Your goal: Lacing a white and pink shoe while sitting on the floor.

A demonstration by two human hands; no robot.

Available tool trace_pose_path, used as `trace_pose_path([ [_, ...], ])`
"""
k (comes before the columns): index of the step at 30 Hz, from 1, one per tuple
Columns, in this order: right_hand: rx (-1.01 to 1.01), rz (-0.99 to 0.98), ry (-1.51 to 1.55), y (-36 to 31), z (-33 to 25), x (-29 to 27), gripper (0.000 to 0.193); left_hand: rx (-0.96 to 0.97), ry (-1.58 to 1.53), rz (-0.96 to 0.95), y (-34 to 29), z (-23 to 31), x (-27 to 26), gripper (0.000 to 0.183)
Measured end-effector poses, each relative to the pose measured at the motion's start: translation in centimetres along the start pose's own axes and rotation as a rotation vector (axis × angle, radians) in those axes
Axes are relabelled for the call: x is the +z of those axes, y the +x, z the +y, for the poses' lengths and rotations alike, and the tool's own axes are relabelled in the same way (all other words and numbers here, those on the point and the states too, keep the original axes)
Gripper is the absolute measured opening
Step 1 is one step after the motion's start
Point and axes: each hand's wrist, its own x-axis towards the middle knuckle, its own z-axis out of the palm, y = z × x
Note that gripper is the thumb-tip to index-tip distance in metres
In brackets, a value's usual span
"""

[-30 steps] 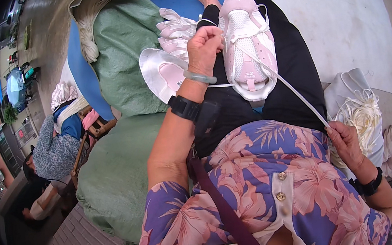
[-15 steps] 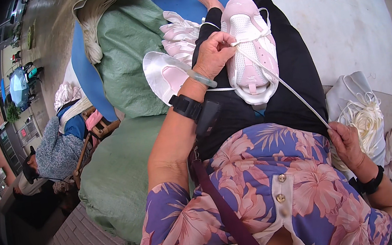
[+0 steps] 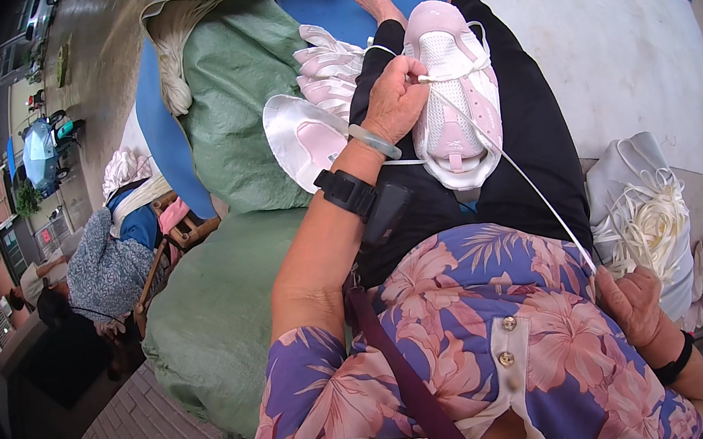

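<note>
Pulled lower by the right hand (image 3: 631,303), the lace (image 3: 532,181) runs longer off the shoe (image 3: 439,50), midway between the black trousers' (image 3: 532,107) outer edges. Right fingers curl shut around it; the left hand (image 3: 396,102) pinches lace at the shoe's left edge.

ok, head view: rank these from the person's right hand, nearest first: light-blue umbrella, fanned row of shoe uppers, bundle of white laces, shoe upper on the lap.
From the right hand:
1. Bundle of white laces: just beyond it, right side
2. Shoe upper on the lap: centre
3. Fanned row of shoe uppers: left of the legs
4. Light-blue umbrella: far left, out on the street
</note>
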Motion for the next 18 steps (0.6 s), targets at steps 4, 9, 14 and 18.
trace_pose_path([
  [4, -0.024, -0.001, -0.031, -0.2, -0.2, 0.1, 0.044, -0.003, 0.086, -0.012, 0.0, 0.4, 0.1, 0.024],
  [9, -0.004, -0.074, -0.032, -1.7, -0.5, 0.0, 0.045, 0.120, 0.191, 0.045, -0.4, 0.0, -0.1, 0.028],
  [14, 0.204, 0.028, 0.129, -3.3, 0.9, 2.8, 0.038, 0.104, 0.166, 0.050, -0.3, -0.3, 0.1, 0.028],
  [18, 0.241, -0.008, 0.238, 2.3, 3.2, 1.9, 0.019, 0.036, 0.098, 0.083, -1.1, -0.5, -0.3, 0.028],
])
